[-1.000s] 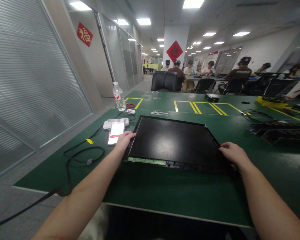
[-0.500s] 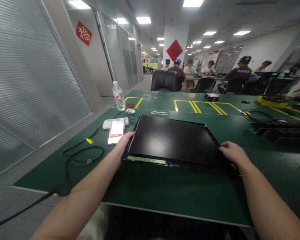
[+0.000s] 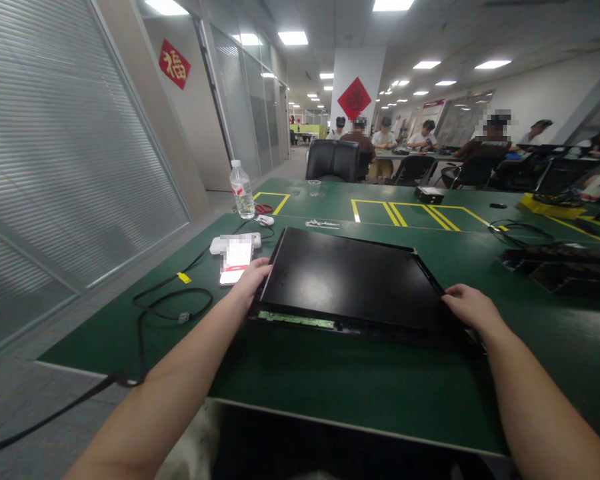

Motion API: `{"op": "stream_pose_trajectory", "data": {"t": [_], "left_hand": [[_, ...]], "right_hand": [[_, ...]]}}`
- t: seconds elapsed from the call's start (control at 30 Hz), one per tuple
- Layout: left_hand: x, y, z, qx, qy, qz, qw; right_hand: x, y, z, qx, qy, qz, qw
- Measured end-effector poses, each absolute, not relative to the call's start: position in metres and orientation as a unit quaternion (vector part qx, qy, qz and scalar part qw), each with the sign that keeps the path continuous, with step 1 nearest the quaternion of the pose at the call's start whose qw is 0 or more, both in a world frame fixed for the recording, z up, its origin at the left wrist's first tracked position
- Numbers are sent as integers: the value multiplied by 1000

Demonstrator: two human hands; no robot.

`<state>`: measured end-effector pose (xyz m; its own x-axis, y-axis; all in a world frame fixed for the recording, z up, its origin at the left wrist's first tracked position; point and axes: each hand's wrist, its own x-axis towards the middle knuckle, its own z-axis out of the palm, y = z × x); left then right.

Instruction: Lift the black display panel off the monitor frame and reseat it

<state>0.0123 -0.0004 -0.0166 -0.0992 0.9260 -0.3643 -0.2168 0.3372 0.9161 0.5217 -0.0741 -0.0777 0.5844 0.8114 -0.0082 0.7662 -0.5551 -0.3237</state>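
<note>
A flat, rectangular, glossy black panel in a thin black frame (image 3: 350,280) lies between the two hands, over the near middle of a dark green tabletop (image 3: 340,387). The left hand (image 3: 254,275) grips its left edge, the thumb tip laid against the rim; the other fingers are mostly hidden by the hand and the frame. The right hand (image 3: 473,308) pinches the right edge, thumb and forefinger close together at the rim, the remaining fingers hidden. So the panel's broad face is clear of the fingers, which touch only its two sides. Whether the frame rests fully on the tabletop cannot be told.

A narrow green strip (image 3: 297,321) runs along the left part of the panel's near edge. Just left of the left hand lies a smartphone with a lit white screen (image 3: 234,273); a looped black cable (image 3: 173,313) lies farther left and nearer. A clear plastic water bottle with a red-and-white label (image 3: 243,193) stands upright at the far left, beyond the phone.
</note>
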Motion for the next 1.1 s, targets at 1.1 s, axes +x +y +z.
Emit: {"op": "stream_pose_trajectory", "data": {"t": [1.1], "left_hand": [[11, -2, -22, 377, 529, 512, 562]], "right_hand": [[517, -76, -76, -863, -468, 58, 181]]}}
